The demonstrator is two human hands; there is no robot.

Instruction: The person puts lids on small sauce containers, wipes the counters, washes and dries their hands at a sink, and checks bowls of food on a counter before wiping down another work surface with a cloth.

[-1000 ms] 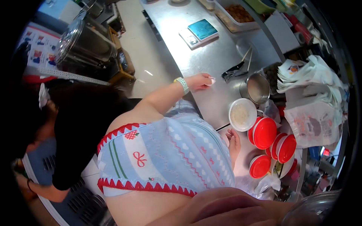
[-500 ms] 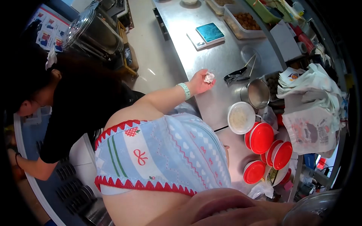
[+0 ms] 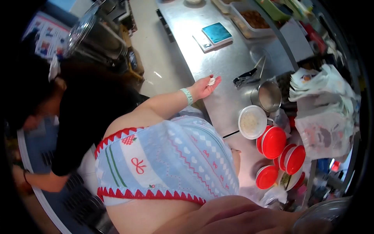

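Note:
My left hand point(image 3: 205, 87), with a pale green band at its wrist, hovers at the near edge of the steel counter point(image 3: 218, 111). Its palm faces up, and curled fingers keep a small crumpled white wad point(image 3: 211, 82) in it. Of my right hand point(image 3: 236, 154) only a sliver of skin shows past the apron point(image 3: 167, 160); its fingers are hidden. Nearest that sliver are a white tub point(image 3: 253, 122) with pale contents and several red-lidded tubs point(image 3: 273, 142). A metal pot point(image 3: 266, 96) of cloudy liquid and a black-handled utensil point(image 3: 245, 77) lie beyond my left hand.
A scale point(image 3: 216, 33) with a blue top sits farther along the counter, below a clear bin point(image 3: 255, 23) of brown pieces. White printed bags point(image 3: 325, 117) hang at right. Another person in black point(image 3: 93, 97) bends at left, near a large steel vessel point(image 3: 97, 37).
My left hand has tilted and its fingers have curled in, so less of the white wad shows. The view has shifted slightly. The other person's arm has moved a little.

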